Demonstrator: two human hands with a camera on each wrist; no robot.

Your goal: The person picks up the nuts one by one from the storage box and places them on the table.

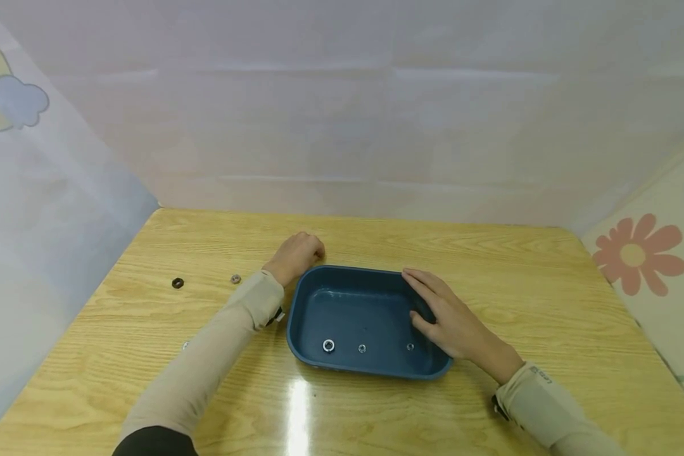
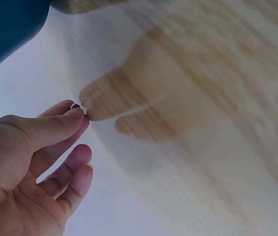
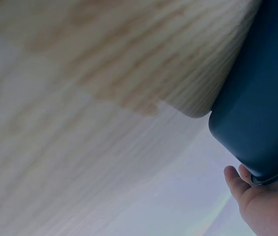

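Beyond the far left corner of the blue tray (image 1: 333, 364), my left hand (image 1: 298, 256) is low over the table. In the left wrist view its thumb and index finger pinch a small dark nut (image 2: 75, 106), mostly covered by the fingertips; the other fingers are loosely bent. My right hand (image 1: 453, 320) lies over the tray's right rim, fingers stretched toward the far right corner and thumb over the inside. Along the near side of the tray floor sit a larger nut (image 1: 328, 346), a small nut (image 1: 361, 348) and another small nut (image 1: 410, 347).
Left of the tray, a black nut (image 1: 178, 283) and a silvery nut (image 1: 236, 278) lie on the wooden table (image 1: 519, 272). A small shiny piece (image 1: 185, 344) shows beside the left sleeve. Pale sheeting (image 1: 342, 126) stands behind the table and along its sides.
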